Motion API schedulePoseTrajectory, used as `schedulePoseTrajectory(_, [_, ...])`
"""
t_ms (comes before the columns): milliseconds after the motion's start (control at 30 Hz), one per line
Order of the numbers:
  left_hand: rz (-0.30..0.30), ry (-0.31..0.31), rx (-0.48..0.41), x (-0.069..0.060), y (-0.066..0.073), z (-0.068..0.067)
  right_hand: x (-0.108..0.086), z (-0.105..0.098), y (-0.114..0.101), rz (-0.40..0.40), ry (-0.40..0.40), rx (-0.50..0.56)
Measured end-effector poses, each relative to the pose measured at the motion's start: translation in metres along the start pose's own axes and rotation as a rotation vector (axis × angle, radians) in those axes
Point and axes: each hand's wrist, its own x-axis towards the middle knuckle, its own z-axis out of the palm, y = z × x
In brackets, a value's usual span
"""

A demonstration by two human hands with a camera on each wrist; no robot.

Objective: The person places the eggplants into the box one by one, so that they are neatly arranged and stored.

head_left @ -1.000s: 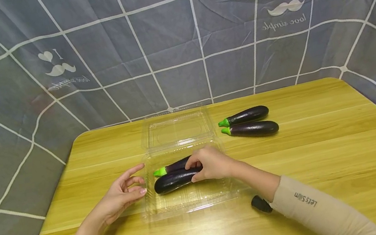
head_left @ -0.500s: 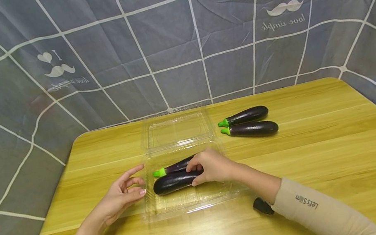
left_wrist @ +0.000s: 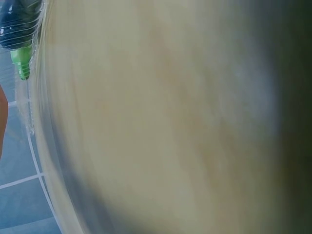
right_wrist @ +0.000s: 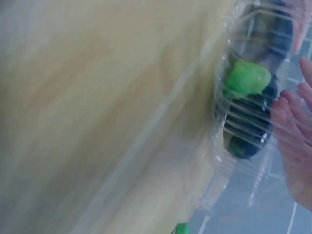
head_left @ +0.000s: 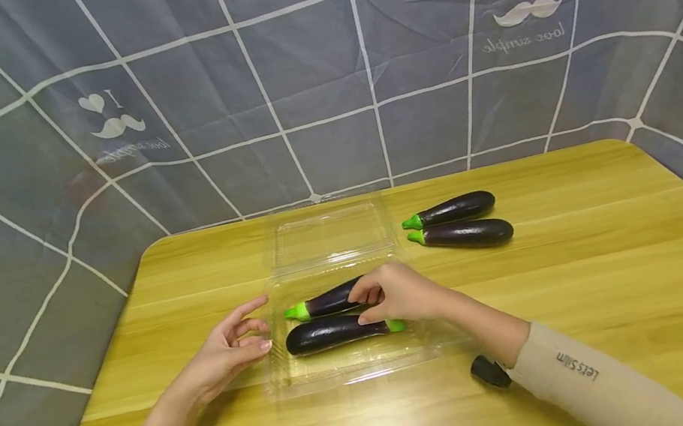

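Two dark purple eggplants lie side by side in the clear plastic clamshell container (head_left: pixel 357 376). The back eggplant (head_left: pixel 328 301) has its green stem to the left. The front eggplant (head_left: pixel 325 334) points its stem to the right, under my right hand (head_left: pixel 400 294). That hand hovers over both with thumb and fingers parted; the thumb is at the front eggplant, and whether it touches cannot be told. In the right wrist view its fingers (right_wrist: pixel 285 114) look extended beside the container. My left hand (head_left: pixel 229 351) is at the container's left wall, fingers loosely spread, holding nothing.
Two more eggplants, a farther one (head_left: pixel 457 208) and a nearer one (head_left: pixel 469 235), lie on the wooden table (head_left: pixel 563 265) right of the container's raised lid (head_left: pixel 331 234). A grey checked curtain (head_left: pixel 317 72) hangs behind the table.
My right hand has loosened its grip on the front eggplant, which now lies in the container with its green stem showing. The left hand keeps its place; the head view has shifted slightly.
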Motion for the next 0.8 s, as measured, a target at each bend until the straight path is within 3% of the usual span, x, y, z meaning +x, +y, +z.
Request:
schedulePoseTrajectory(267, [0.01,-0.013,-0.02,-0.002,0.001,-0.001,-0.009,-0.016,0.0,0.021,0.039,0.067])
schedulePoseTrajectory(500, [0.005,-0.005,-0.016,-0.001,0.002,0.001,-0.021,-0.037,0.008,0.055,0.12,0.115])
schedulePoseTrajectory(800, [0.01,-0.011,-0.016,-0.001,0.003,0.001,-0.039,-0.062,0.021,0.095,0.235,0.071])
